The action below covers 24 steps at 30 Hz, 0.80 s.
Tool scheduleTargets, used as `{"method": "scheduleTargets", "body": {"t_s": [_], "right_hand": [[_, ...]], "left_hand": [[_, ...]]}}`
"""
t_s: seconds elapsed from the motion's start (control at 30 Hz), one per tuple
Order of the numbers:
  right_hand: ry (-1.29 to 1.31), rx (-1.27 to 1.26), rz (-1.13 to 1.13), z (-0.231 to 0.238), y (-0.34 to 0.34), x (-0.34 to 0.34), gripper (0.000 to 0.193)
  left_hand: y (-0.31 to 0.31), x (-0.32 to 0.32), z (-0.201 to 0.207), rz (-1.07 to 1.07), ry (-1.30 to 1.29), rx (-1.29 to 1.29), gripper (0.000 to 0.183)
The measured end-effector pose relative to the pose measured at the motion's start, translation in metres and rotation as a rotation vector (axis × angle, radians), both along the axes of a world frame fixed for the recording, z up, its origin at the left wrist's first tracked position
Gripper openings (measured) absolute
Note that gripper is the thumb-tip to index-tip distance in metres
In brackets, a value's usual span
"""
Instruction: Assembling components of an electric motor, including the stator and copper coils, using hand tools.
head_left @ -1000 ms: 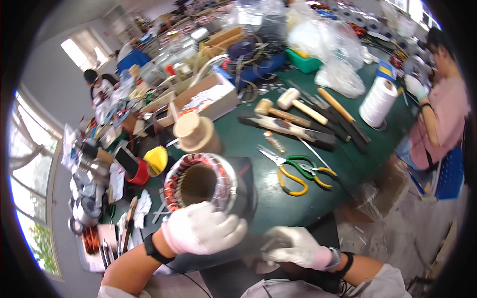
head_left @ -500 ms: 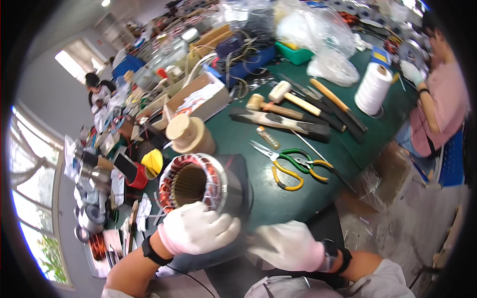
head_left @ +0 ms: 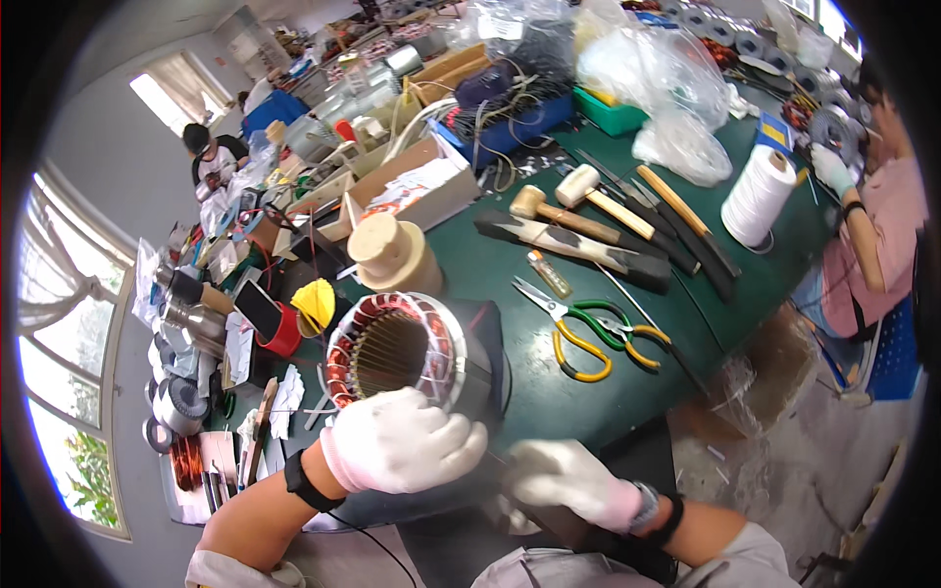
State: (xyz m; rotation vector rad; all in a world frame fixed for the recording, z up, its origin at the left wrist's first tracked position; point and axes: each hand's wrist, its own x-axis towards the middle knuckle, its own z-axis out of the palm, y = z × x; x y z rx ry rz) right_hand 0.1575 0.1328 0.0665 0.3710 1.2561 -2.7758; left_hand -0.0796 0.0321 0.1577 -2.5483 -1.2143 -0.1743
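A motor stator (head_left: 472, 365) with a wound ring of red and white-laced coils stands on the green table at its near side. My left hand (head_left: 404, 441), in a white glove, lies against the stator's near rim with its fingers curled together; whatever they grip is hidden. My right hand (head_left: 569, 482), also gloved in white, is to the right of it, off the stator and in front of the table edge. Its fingers are smeared by motion, so their hold does not show. A thin line seems to run between the two hands.
Yellow-handled snips (head_left: 578, 343) and green-handled pliers (head_left: 616, 328) lie right of the stator. Mallets (head_left: 578, 183), a lighter (head_left: 549, 273) and a white thread spool (head_left: 758, 196) are farther back. A wooden spool (head_left: 394, 253) stands behind the stator. A co-worker (head_left: 872, 220) sits at right.
The whole view has shifted a little, moving the table things rightward in it. My left hand stays at the stator's rim. My right hand is still blurred, near its former place.
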Motion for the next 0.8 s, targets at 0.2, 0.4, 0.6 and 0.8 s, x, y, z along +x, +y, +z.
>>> {"method": "scheduleTargets", "body": {"t_s": [0.2,0.4,0.6,0.8], "right_hand": [[-0.057,0.098,-0.056,-0.016,0.001,0.021,0.028],[0.268,1.484,-0.59,-0.001,-0.011,-0.016,0.032],[0.216,1.753,-0.573,-0.01,-0.005,0.003,0.031],[0.195,2.017,-0.484,-0.009,-0.004,0.018,0.029]], "left_hand": [[0.004,0.002,0.003,0.024,0.072,-0.101,0.035],[-0.002,0.0,0.002,0.047,0.05,-0.093,0.036],[0.001,0.004,0.003,0.081,0.099,-0.118,0.036],[0.004,0.002,0.002,0.039,0.063,-0.091,0.032]]}}
